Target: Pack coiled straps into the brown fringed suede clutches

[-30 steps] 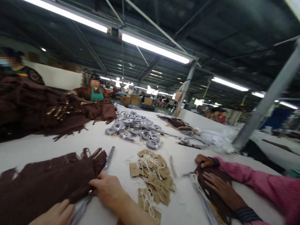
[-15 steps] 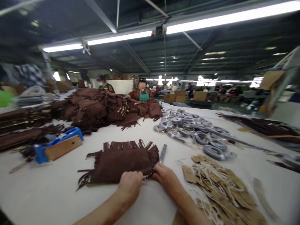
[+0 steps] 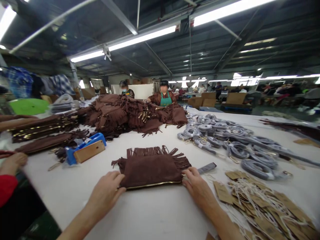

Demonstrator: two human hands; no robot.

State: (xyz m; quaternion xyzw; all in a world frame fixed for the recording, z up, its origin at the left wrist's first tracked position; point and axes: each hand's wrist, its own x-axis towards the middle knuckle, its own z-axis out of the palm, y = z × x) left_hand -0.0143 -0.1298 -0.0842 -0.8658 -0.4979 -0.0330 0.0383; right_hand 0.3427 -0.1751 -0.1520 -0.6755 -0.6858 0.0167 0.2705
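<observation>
A brown fringed bag [image 3: 152,169] lies flat on the white table [image 3: 150,213], its gold zipper edge toward me and its fringe pointing away. My left hand [image 3: 107,188] pinches the bag's near left corner between thumb and fingers. At the near right corner, my right hand [image 3: 196,185] grips the bag the same way. Just beyond my right hand lies a grey strip in clear wrap [image 3: 207,168].
Brown tags with white strings [image 3: 265,203] are heaped at the right, below coiled grey straps [image 3: 235,150]. Brown bags [image 3: 112,111] pile up behind. A phone [image 3: 90,151] leans on a blue holder [image 3: 71,156]. Another person's hand [image 3: 15,162] is at the left edge.
My left hand has moved from the middle of the zipper edge to the left corner. The bag's zipper edge now shows straight. The view has turned left, bringing in another person's hand and red sleeve.
</observation>
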